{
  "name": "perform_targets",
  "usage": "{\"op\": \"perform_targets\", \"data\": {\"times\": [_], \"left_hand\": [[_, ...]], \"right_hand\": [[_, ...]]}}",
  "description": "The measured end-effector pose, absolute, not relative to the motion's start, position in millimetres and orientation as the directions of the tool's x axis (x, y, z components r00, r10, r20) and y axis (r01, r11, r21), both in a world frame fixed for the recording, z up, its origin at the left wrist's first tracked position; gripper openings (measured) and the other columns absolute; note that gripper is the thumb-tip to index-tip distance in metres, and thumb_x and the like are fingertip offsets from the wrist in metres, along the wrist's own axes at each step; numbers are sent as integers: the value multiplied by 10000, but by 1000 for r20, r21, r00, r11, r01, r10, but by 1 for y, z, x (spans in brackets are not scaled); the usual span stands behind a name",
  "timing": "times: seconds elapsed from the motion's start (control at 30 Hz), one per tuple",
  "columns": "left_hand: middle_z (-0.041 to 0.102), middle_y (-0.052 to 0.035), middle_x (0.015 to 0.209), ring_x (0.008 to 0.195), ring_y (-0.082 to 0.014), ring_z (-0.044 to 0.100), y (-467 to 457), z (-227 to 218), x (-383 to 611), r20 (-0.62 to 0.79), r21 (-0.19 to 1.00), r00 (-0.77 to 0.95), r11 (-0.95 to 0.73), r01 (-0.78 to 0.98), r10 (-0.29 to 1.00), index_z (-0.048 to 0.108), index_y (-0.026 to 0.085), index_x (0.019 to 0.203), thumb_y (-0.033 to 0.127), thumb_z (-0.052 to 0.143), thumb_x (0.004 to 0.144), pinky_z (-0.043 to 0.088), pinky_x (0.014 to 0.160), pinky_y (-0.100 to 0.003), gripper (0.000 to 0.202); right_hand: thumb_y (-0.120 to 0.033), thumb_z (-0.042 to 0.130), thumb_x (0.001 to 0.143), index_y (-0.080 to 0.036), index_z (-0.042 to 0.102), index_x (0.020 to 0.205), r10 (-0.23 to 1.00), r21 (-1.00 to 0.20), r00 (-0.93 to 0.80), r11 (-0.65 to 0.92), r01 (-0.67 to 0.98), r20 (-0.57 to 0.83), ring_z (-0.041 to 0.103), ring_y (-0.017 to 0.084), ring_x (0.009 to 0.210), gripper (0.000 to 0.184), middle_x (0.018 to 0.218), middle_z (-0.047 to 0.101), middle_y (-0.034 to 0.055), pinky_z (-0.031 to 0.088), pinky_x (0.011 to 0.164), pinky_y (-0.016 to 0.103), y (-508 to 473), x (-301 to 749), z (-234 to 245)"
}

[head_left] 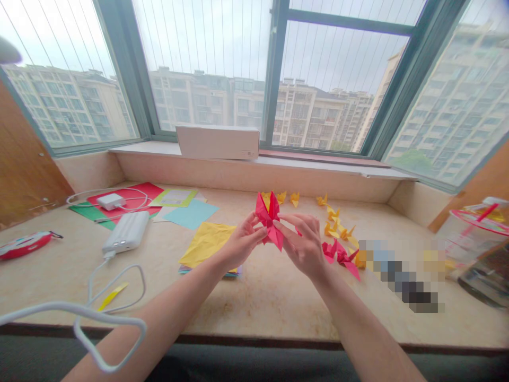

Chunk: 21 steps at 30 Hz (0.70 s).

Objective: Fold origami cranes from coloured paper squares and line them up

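Note:
I hold a half-folded red paper figure [270,217] up above the stone sill [254,307], in the middle of the head view. My left hand [240,244] pinches its left side, fingers closed on the paper. My right hand [304,244] grips its lower right part with thumb and fingers closed. Directly beneath my left hand lies a small stack of paper sheets with a yellow sheet [207,243] on top. To the right of my right hand lie folded red paper figures [340,255], and behind them several folded yellow paper figures [334,220].
A white power bank [126,232] with a white cable [99,313] lies at the left, a white charger [110,201] on red and green sheets behind it. A teal sheet [191,213] lies centre-left. A white box [218,142] stands on the window ledge. A clear plastic container [475,233] is at the right.

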<state>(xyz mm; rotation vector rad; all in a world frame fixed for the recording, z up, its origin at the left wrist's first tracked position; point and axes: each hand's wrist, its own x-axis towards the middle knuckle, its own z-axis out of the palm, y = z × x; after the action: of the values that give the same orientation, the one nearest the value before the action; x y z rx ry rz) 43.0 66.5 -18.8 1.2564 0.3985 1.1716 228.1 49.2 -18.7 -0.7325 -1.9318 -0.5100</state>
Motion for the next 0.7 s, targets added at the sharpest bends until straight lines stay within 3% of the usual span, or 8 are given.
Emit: {"op": "perform_targets", "data": {"times": [0.1,0.2,0.37,0.43,0.53,0.7], "left_hand": [[650,-63,1119,804,-149,657,66,-20,41,301,899,431,-103,-425,851,582,257,1159,317,739,807,529,681,-267,389],[668,-69,1060,757,-147,665,67,-22,38,262,934,455,-105,-342,851,580,238,1174,339,731,812,542,662,-274,404],[689,-80,971,779,-175,666,68,-24,38,266,956,491,-162,-244,829,572,208,1204,338,723,816,524,625,-260,437],[685,-92,1038,897,-197,651,69,-23,38,299,949,475,-206,-237,828,590,209,1184,334,712,824,523,674,-265,401],[665,-94,1142,1054,-208,603,68,-20,38,331,941,438,-259,-217,836,642,198,1115,331,713,823,493,804,-264,328],[686,-45,1075,970,-164,628,66,-20,37,240,940,412,-104,-326,879,664,211,1031,340,727,811,456,840,-252,263]], "right_hand": [[-211,626,896,-303,609,1243,275,69,-407,751,656,871,563,255,1171,360,1272,655,37,376,995,452,50,229,-15],[-227,624,893,-272,612,1204,326,16,-434,784,620,840,562,246,1188,314,1251,669,38,355,1032,456,52,230,-13],[-332,656,873,-226,617,1189,501,-199,-323,736,647,803,597,250,1066,335,1114,693,68,413,943,434,57,230,-19],[-397,670,863,-226,626,1205,566,-284,-270,703,652,779,601,258,1023,385,1060,697,73,426,917,436,60,230,-21],[-455,663,859,-247,696,1082,624,-407,-241,708,577,743,614,248,974,307,986,704,63,451,895,424,63,231,-21],[-477,689,828,-233,724,953,694,-582,-198,699,415,693,623,228,958,276,963,693,58,489,869,389,64,229,-19]]}}
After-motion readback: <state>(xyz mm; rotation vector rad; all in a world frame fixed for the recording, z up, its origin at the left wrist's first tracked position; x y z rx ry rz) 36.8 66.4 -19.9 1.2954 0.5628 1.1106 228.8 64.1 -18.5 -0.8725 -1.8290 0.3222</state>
